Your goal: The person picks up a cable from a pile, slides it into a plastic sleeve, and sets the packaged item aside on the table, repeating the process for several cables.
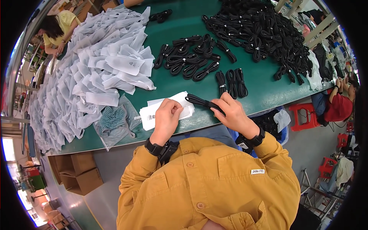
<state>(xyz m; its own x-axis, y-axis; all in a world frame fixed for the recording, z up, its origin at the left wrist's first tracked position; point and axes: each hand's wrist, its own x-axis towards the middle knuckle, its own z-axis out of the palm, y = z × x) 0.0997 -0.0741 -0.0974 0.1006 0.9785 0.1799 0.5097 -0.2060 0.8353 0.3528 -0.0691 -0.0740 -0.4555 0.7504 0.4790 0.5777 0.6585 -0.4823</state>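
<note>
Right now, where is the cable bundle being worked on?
In the head view, the cable bundle is in the right hand near the table's front edge, just right of the small stack of white bags under the left hand.

A green surface (180, 28) carried a broad drift of white pouches (96, 65) toward ten o'clock and a heap of black bundled cables (260, 30) toward one o'clock. A clear bag of teal cloth (115, 119) lay at nine o'clock. Cardboard boxes (78, 172) stood at seven o'clock, a red stool (304, 115) at three.
</note>
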